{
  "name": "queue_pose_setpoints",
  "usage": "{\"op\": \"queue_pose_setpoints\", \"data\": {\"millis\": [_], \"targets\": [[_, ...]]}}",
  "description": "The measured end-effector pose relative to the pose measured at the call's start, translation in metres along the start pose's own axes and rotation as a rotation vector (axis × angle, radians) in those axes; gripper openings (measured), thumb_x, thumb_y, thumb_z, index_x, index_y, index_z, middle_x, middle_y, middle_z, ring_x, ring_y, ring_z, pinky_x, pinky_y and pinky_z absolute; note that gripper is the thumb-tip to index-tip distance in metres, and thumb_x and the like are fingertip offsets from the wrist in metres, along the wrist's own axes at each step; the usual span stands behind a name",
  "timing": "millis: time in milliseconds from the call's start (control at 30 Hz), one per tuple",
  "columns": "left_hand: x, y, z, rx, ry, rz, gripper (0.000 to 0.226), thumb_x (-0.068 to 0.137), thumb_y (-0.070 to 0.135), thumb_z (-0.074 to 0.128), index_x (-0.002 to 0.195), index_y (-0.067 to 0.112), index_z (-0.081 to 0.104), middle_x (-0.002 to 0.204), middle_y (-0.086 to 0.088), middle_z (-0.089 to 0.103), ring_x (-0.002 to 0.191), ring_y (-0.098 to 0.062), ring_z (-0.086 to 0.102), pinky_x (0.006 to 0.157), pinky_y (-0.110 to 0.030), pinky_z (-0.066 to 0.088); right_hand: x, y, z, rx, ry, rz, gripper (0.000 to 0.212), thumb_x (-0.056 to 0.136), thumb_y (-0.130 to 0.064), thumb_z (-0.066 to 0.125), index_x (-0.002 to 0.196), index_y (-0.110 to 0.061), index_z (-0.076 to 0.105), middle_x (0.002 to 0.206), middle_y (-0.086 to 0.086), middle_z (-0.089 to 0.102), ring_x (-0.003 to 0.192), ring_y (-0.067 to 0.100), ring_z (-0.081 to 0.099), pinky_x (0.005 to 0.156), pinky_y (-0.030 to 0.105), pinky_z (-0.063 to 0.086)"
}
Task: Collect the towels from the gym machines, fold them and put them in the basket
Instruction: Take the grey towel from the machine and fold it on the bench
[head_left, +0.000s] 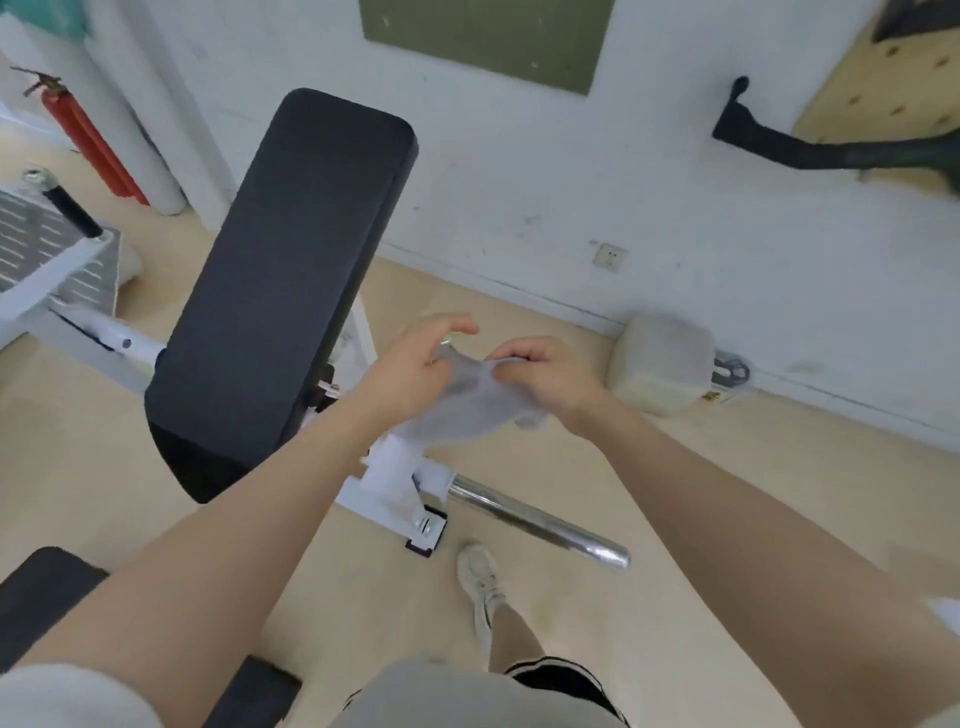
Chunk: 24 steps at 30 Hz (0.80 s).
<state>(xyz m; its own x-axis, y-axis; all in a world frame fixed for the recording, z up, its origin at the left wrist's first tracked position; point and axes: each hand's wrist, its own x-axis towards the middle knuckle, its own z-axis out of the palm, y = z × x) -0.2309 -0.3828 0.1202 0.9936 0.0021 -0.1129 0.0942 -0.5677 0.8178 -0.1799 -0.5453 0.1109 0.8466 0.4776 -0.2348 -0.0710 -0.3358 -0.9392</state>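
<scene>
1. At the bottom of the frame my two bare forearms reach forward, and my white shoe (480, 582) stands on the tan floor (701, 519) at lower centre.
2. In mid-frame my left hand (410, 371) and right hand (545, 376) hold a small grey towel (462, 402) in the air between them. My right fingers (511, 356) are curled, pinching its top edge. My left grips its other side, with the upper fingers half spread.
3. Just below the towel, a chrome bar (540, 519) juts from the white frame (389, 473).
4. The black padded backrest (291, 270) tilts up at centre left.
5. Farther right, a pale padded block (662, 364) sits by the white wall (571, 182).
6. A red fire extinguisher (85, 135) stands at upper left.
</scene>
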Motion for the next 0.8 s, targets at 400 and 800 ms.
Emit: {"op": "queue_pose_setpoints", "data": {"millis": [400,800], "targets": [[-0.051,0.125,0.178,0.132,-0.428,0.262,0.027,0.089,0.022,0.059,0.065,0.017,0.048,0.06,0.004,0.042,0.054,-0.002,0.035,0.056,-0.025,0.029,-0.229,0.055,-0.144,0.486,0.418,-0.041,0.017,0.069,-0.002,0.061,0.064,-0.016,0.069,0.058,-0.005,0.066,0.062,0.008,0.06,0.065,0.019,0.047],[-0.103,0.295,0.492,-0.147,-0.622,0.145,0.046,0.079,0.047,0.055,0.082,0.001,0.057,0.076,-0.007,0.049,0.073,-0.015,0.045,0.069,-0.031,0.033,-0.481,0.198,-0.353,-0.028,0.733,0.185,0.018,0.089,-0.001,0.044,0.083,-0.001,0.061,0.075,0.003,0.052,0.071,0.015,0.043,0.059,0.019,0.033]]}}
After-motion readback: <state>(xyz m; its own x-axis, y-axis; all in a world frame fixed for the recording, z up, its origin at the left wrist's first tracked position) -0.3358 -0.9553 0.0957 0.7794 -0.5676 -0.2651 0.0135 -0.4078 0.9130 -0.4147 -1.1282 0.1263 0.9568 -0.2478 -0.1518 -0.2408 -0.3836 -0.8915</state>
